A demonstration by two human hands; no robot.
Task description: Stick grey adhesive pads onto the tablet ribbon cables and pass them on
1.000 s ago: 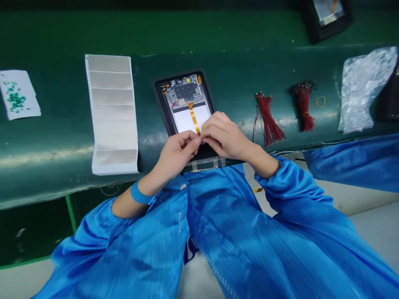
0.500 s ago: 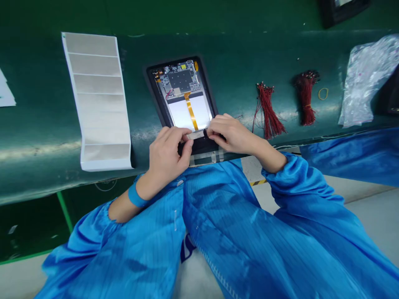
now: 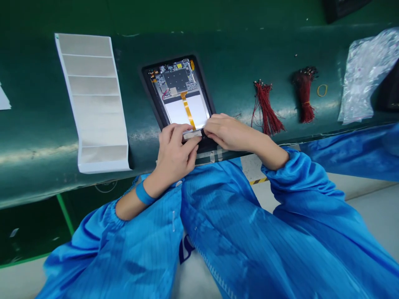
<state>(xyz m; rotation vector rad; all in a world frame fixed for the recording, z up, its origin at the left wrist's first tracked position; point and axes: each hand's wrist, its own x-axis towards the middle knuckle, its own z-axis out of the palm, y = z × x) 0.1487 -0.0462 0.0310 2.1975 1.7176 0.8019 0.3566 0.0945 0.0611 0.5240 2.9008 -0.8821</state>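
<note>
An opened tablet [image 3: 177, 89] lies on the green belt, its circuit board at the far end and an orange flex cable running down a white panel. Across its near end lies a small grey tape strip [image 3: 192, 134]. My left hand [image 3: 174, 155] pinches the strip's left end with curled fingers. My right hand [image 3: 226, 133] holds the right end, fingertips pressed together against the tablet. Both wrists come out of blue sleeves.
A white sheet of tape strips [image 3: 93, 99] lies left of the tablet. Two bundles of red wires [image 3: 268, 114] [image 3: 305, 99], a yellow rubber band [image 3: 321, 90] and a clear plastic bag [image 3: 364, 74] lie to the right. Another blue sleeve [image 3: 358, 151] rests at the right edge.
A second ago both hands pinched together over the tablet's lower half. They have since drawn apart, stretched the tape strip and lowered it onto the tablet's near end.
</note>
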